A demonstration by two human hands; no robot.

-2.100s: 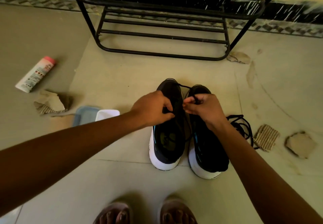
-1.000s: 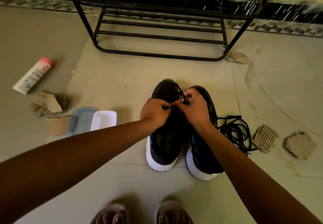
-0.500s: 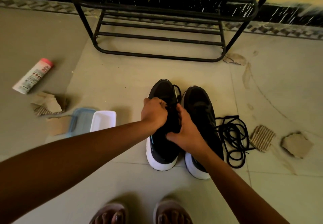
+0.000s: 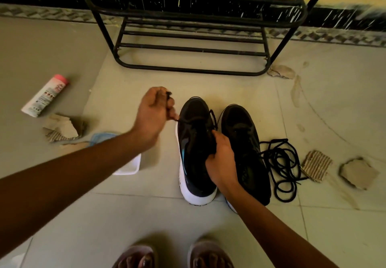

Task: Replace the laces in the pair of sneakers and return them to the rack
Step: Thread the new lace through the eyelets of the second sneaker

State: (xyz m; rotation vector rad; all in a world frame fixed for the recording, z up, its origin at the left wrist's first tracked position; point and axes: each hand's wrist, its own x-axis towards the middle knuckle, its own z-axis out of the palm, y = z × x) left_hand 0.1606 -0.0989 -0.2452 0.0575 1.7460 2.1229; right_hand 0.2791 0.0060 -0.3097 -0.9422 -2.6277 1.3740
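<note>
Left hand (image 4: 151, 117) pinches a black lace (image 4: 189, 120) pulled left from the left sneaker (image 4: 195, 148). Right hand (image 4: 221, 161) grips that sneaker's collar. Right sneaker (image 4: 244, 148) stands beside it on the floor (image 4: 125, 215), near the rack (image 4: 194, 25).

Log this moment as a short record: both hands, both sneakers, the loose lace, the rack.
left hand: pinches the lace end, stretched out sideways from the left sneaker
right hand: grips the left sneaker at its inner side
right sneaker: stands on the floor beside the left one
loose lace: heaped on the floor, right of the right sneaker
rack: beyond the sneakers; neither is on it
</note>
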